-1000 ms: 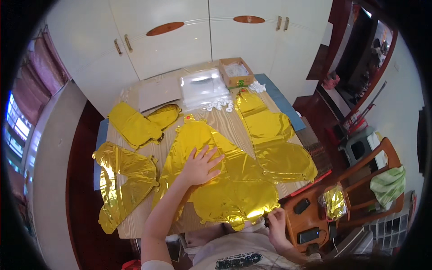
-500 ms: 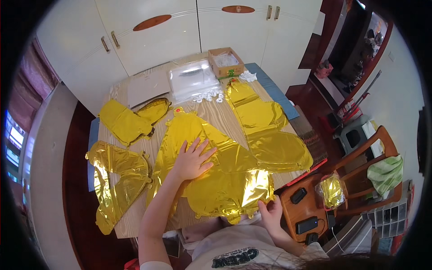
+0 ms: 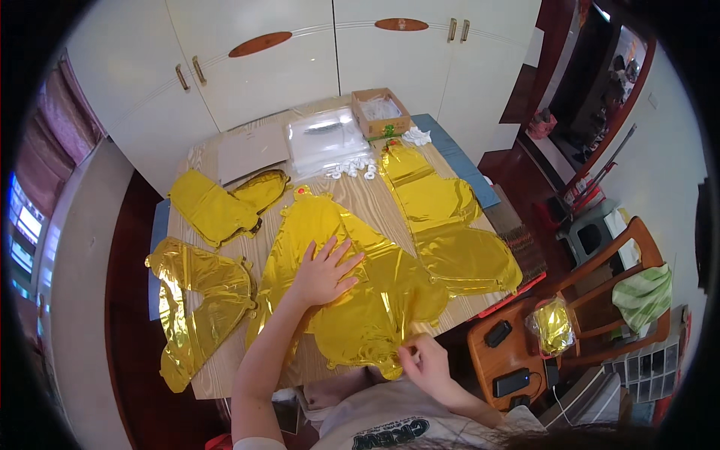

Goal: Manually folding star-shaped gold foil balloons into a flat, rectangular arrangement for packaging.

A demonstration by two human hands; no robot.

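Observation:
A shiny gold foil balloon (image 3: 375,300), uninflated, lies spread on the table in front of me. My left hand (image 3: 324,276) rests flat on its middle with fingers spread. At the balloon's near edge, my right hand (image 3: 429,369) has fingers and thumb closed on the foil, whose right part looks folded inward. Another gold foil balloon (image 3: 442,202) lies to the right, partly against the first. On the left are a folded gold foil piece (image 3: 214,206) and a gold foil piece with a cut-in curve (image 3: 202,300).
Toward the back of the wooden table (image 3: 367,199) are a grey board (image 3: 251,154), clear plastic bags (image 3: 324,139), white ribbon rolls (image 3: 351,168) and a cardboard box (image 3: 379,112). A wooden chair (image 3: 480,349) at right holds dark devices and a bagged gold foil pack (image 3: 553,324).
My right hand has moved left along the near edge, drawing the balloon's right corner inward. My left hand stays flat on the foil. The view has shifted slightly.

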